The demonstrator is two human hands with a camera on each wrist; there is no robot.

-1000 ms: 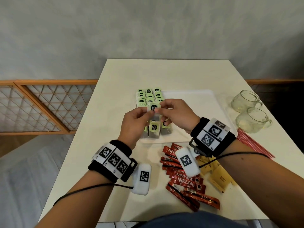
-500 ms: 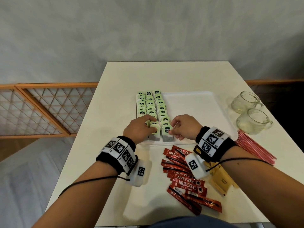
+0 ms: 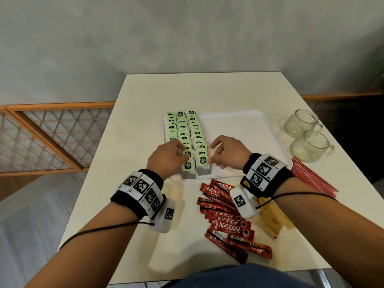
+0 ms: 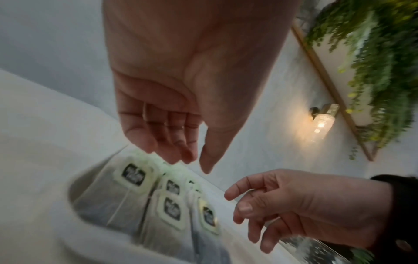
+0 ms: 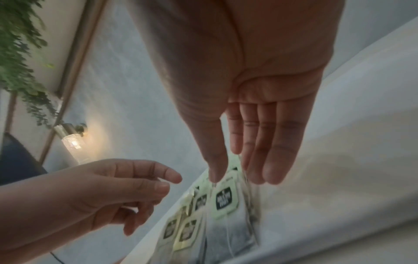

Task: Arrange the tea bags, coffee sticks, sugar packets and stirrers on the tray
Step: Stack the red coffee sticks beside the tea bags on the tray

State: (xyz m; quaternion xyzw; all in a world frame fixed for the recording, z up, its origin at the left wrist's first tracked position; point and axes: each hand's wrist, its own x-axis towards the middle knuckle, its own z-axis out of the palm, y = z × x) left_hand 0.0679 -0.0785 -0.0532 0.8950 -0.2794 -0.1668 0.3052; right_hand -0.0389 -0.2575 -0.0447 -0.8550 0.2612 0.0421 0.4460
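While both hands hovered over its near left corner, the white tray [image 3: 239, 125] lay on the cream table [image 3: 145, 96] and held only tea bags [image 3: 188, 132], set in three overlapping rows along its left side; the rest of the tray floor was bare. The left hand [image 3: 166, 159] hung over the nearest bags, its grip loose and narrow, fingers relaxed and holding nothing, as the left wrist view showed [image 4: 181, 107]. The right hand [image 3: 226, 151] hung just right of the rows, fingers nearly straight, grip wide and likewise empty; whether a fingertip [image 5: 216, 173] touched the nearest tag [image 5: 225, 198] could not be told.

Off the tray, on the table nearer the person, lay a loose heap of red Nescafé coffee sticks [image 3: 226, 223]. Just right of these, partly hidden by the right wrist band, were yellow-brown sugar packets [image 3: 272, 221]. A bundle of red stirrers [image 3: 311, 179] lay beyond the tray's right near corner. Two glass cups [image 3: 305, 136] stood side by side at the table's right edge, apart from the tray.
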